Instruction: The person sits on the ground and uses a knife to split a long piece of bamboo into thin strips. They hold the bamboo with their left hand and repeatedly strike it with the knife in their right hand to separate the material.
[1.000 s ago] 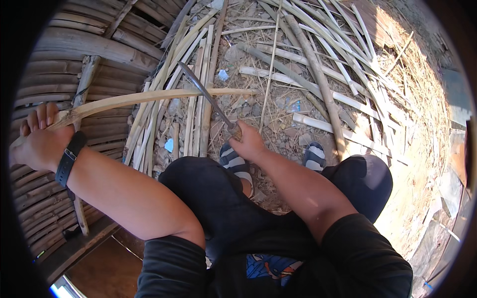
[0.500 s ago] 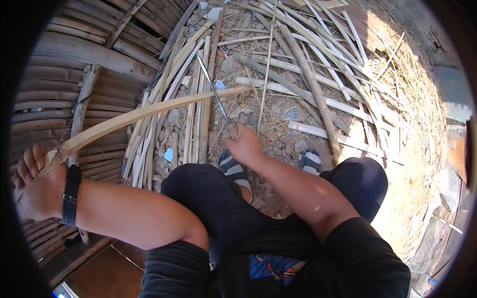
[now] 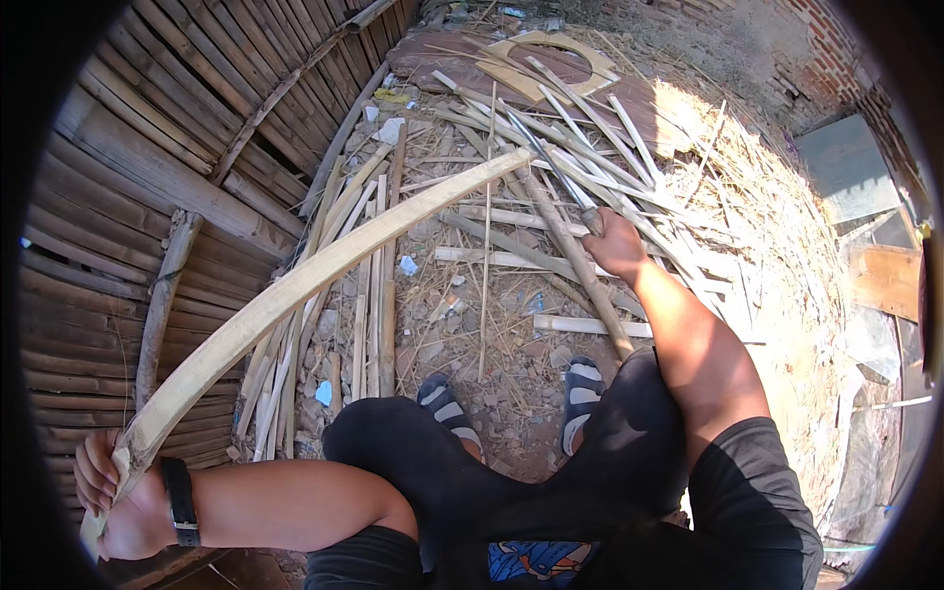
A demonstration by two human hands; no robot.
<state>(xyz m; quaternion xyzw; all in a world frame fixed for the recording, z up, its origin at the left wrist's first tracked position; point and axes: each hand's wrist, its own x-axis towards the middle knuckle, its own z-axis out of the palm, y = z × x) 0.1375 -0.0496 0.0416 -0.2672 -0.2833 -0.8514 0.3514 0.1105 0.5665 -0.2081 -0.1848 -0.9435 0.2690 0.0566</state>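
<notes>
My left hand (image 3: 128,506), with a black watch on its wrist, is closed round the near end of a long, pale split bamboo strip (image 3: 305,275). From the lower left the strip slopes up and away, its far end above the other pieces on the ground. Out ahead on the right, my right hand (image 3: 619,244) grips the wooden handle of a long-bladed knife (image 3: 557,171). Its blade points away and to the left, just beside the strip's far end. Whether blade and strip touch, I cannot tell.
Split bamboo strips (image 3: 590,157) lie heaped ahead, with more strips (image 3: 379,285) at left. A bamboo pole (image 3: 580,261) lies before my right knee. A slatted bamboo wall (image 3: 108,285) closes the left side. Far off lies a board with a round hole (image 3: 511,51). Straw litters the right.
My right hand has moved forward and right with the knife, from across the strip to near its far end. The view has tilted up; my left hand keeps its hold on the strip.
</notes>
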